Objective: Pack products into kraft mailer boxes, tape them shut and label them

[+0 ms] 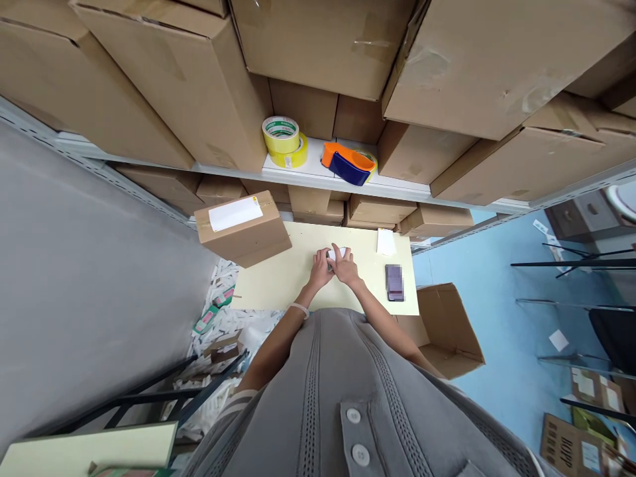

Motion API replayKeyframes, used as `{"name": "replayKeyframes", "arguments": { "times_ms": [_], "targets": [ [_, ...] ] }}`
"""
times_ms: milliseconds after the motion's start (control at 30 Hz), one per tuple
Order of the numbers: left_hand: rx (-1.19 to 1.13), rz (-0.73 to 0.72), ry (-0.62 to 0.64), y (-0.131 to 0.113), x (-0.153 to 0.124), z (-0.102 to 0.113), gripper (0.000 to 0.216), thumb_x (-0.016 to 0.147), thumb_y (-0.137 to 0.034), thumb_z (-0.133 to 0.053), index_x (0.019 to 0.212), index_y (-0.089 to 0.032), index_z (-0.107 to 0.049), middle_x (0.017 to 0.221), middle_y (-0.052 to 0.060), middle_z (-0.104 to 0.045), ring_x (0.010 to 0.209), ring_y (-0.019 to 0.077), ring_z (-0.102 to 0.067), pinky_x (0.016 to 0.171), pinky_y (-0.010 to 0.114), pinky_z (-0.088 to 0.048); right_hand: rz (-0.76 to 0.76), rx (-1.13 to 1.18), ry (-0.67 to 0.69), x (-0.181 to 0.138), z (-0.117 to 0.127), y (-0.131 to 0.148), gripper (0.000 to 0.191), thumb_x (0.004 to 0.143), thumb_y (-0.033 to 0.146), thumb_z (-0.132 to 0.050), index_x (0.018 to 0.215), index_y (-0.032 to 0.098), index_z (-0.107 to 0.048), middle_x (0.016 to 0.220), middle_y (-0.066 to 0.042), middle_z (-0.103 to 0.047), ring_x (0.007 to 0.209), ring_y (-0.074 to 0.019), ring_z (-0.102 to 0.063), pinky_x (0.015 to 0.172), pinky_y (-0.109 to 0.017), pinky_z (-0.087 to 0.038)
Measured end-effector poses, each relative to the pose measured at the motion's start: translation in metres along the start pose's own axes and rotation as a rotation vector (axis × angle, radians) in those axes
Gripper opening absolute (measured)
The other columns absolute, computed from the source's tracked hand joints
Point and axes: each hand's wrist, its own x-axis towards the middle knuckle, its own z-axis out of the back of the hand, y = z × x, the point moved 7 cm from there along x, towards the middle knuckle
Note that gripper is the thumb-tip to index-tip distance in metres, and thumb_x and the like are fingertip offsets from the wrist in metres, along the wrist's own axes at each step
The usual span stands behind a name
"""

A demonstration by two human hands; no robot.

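Closely paired, angled inward: left hand [320, 269], right hand [346, 267], both grasping small white item [337, 253]

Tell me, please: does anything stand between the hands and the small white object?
Nothing visible does: the left hand and right hand both touch the small white object over the table. The labelled cardboard box sits left of them, the phone right.

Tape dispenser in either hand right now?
No, the orange-and-blue tape dispenser lies on the shelf, while the left hand and right hand are both on a small white item.
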Motion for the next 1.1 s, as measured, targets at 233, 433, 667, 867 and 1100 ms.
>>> {"name": "replayKeyframes", "arguments": {
  "times_ms": [233,433,667,867,1100],
  "targets": [
    [-0.014,-0.007,-0.025,0.001,0.002,0.004,0.052,0.076,-0.010,-0.060,0.125,-0.016,-0.043,0.121,0.015,-0.050,0.112,0.0271,-0.050,0.096,0.043,-0.042,-0.033,-0.122,-0.062,0.003,0.002,0.008,0.059,0.102,0.052,-0.023,0.158,0.030,-0.021,0.135,-0.019,-0.041,0.115,-0.0305,-0.046,0.081,-0.040,-0.051],
    [0.088,-0.039,-0.038,0.000,0.006,0.000,0.043,0.081,-0.010,-0.053,0.123,-0.015,-0.045,0.119,0.015,-0.052,0.113,0.0278,-0.050,0.095,0.044,-0.042,-0.030,-0.129,-0.116,0.003,0.005,0.012,0.057,0.103,0.050,-0.024,0.156,0.028,-0.028,0.130,-0.020,-0.043,0.111,-0.0302,-0.045,0.081,-0.040,-0.051],
    [0.131,-0.036,-0.055,0.003,0.009,-0.008,0.035,0.090,-0.016,-0.045,0.124,-0.011,-0.043,0.121,0.019,-0.050,0.111,0.0287,-0.050,0.097,0.047,-0.041,-0.041,-0.144,-0.134,0.004,0.005,0.012,0.055,0.103,0.047,-0.025,0.154,0.028,-0.032,0.130,-0.020,-0.043,0.111,-0.0304,-0.045,0.082,-0.041,-0.051],
    [0.071,-0.007,-0.042,0.007,0.007,-0.009,0.040,0.087,-0.014,-0.049,0.126,-0.013,-0.041,0.123,0.019,-0.049,0.114,0.0292,-0.049,0.100,0.048,-0.040,-0.038,-0.148,-0.132,0.003,0.004,0.012,0.056,0.103,0.050,-0.023,0.154,0.029,-0.030,0.130,-0.019,-0.043,0.112,-0.0303,-0.046,0.083,-0.041,-0.051],
    [-0.140,0.123,-0.011,0.030,-0.005,-0.014,0.055,0.073,-0.012,-0.065,0.123,-0.016,-0.042,0.126,0.016,-0.049,0.124,0.0311,-0.047,0.106,0.050,-0.038,-0.022,-0.121,-0.133,-0.002,0.006,0.010,0.056,0.103,0.050,-0.024,0.154,0.029,-0.030,0.133,-0.018,-0.043,0.115,-0.0300,-0.048,0.086,-0.040,-0.051]
  ]
}}
